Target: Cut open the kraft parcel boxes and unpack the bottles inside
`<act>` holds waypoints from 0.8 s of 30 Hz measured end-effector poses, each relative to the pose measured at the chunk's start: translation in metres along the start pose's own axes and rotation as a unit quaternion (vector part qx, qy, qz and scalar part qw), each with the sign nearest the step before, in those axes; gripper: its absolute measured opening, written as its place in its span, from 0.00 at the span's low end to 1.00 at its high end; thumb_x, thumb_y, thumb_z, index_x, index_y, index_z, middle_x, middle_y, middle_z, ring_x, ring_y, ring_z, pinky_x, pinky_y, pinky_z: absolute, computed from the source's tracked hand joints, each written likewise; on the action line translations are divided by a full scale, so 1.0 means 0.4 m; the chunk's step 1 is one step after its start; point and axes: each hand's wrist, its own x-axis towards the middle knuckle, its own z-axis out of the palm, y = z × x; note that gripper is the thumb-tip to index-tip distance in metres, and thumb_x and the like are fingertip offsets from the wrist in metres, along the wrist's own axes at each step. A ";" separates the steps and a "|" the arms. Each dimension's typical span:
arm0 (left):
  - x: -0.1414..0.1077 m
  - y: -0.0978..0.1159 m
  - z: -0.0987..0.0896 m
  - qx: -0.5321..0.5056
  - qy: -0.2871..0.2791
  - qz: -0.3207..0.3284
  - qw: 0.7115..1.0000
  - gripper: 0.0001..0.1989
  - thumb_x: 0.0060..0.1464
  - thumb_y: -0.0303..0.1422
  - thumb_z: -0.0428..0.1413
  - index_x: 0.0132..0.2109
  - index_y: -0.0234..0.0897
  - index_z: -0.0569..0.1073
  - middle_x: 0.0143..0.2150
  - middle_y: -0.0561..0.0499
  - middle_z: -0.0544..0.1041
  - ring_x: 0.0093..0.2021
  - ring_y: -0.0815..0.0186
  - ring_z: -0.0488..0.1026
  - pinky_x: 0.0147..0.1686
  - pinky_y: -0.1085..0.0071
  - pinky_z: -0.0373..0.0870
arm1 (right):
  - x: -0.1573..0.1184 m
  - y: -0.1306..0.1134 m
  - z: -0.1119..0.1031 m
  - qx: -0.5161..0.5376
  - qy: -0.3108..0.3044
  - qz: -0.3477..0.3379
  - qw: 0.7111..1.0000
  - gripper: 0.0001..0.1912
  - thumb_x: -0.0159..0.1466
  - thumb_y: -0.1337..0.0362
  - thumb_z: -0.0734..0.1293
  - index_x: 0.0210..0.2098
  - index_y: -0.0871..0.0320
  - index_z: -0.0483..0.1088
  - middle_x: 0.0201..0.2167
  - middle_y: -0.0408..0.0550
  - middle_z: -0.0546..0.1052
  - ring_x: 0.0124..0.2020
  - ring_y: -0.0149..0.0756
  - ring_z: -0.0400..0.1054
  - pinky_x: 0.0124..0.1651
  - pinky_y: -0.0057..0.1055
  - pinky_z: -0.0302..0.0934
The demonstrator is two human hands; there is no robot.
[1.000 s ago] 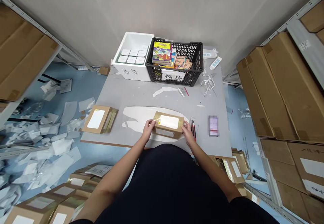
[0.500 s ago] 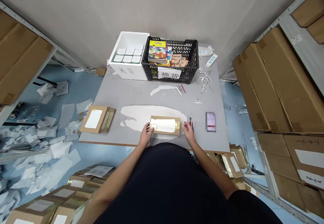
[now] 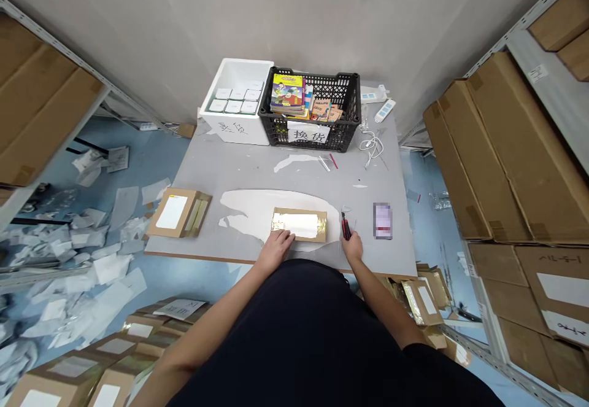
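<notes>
The taped box (image 3: 299, 224) lies on the table (image 3: 391, 186), in front of the black crate (image 3: 339, 137). Ahead of that crate, the left hand (image 3: 276, 248) rests on the box's near edge, fingers extended, unclenched. Front-right of the crate, the right hand (image 3: 352, 247) touches the cutter (image 3: 346, 229); I cannot tell how firmly it grips. 2 power strips (image 3: 384, 110) lie right of the crate.

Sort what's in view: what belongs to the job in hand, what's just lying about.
In the job:
taped box, left hand resting on it
red-and-black tool, at the right hand

Seemingly just lying about:
magenta strip
nearer power strip
paper scraps on the floor
</notes>
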 end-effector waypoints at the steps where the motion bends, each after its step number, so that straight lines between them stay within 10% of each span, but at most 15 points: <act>1: -0.002 0.005 0.000 -0.002 -0.001 -0.002 1.000 0.21 0.61 0.26 0.46 0.61 0.41 0.66 0.55 0.40 0.70 0.58 0.52 0.64 0.57 0.50 0.62 | -0.002 -0.001 -0.004 0.009 -0.009 -0.003 1.000 0.21 0.53 0.58 0.67 0.44 0.60 0.69 0.39 0.55 0.76 0.45 0.49 0.71 0.47 0.41 0.64; 8: -0.015 0.020 0.010 -0.016 -0.002 -0.028 0.999 0.25 0.59 0.24 0.47 0.63 0.38 0.63 0.59 0.38 0.67 0.62 0.49 0.59 0.61 0.46 0.56 | -0.051 -0.064 -0.051 0.108 -0.095 -0.040 0.989 0.28 0.61 0.50 0.60 0.55 0.60 0.62 0.31 0.48 0.77 0.24 0.39 0.72 0.28 0.36 0.68; 12: -0.022 0.030 0.015 0.009 -0.008 -0.037 0.999 0.26 0.58 0.25 0.48 0.63 0.36 0.62 0.61 0.37 0.65 0.64 0.48 0.57 0.62 0.45 0.53 | -0.078 -0.172 -0.096 0.087 -0.172 -0.166 0.967 0.31 0.60 0.52 0.64 0.61 0.53 0.60 0.43 0.50 0.77 0.33 0.42 0.74 0.38 0.40 0.69; 17: -0.027 0.040 0.018 0.014 -0.009 -0.041 0.999 0.27 0.58 0.25 0.48 0.64 0.34 0.60 0.62 0.36 0.64 0.65 0.47 0.56 0.63 0.45 0.52 | -0.093 -0.330 -0.105 -0.072 -0.288 -0.337 0.894 0.31 0.63 0.60 0.64 0.65 0.44 0.58 0.59 0.46 0.70 0.57 0.46 0.65 0.56 0.39 0.60; 24: -0.036 0.039 0.023 0.002 0.005 -0.043 0.999 0.27 0.57 0.25 0.48 0.64 0.34 0.59 0.62 0.35 0.64 0.65 0.47 0.56 0.63 0.42 0.51 | -0.094 -0.459 -0.033 -0.286 -0.342 -0.453 0.772 0.31 0.67 0.64 0.62 0.67 0.39 0.52 0.51 0.48 0.73 0.48 0.41 0.69 0.46 0.30 0.59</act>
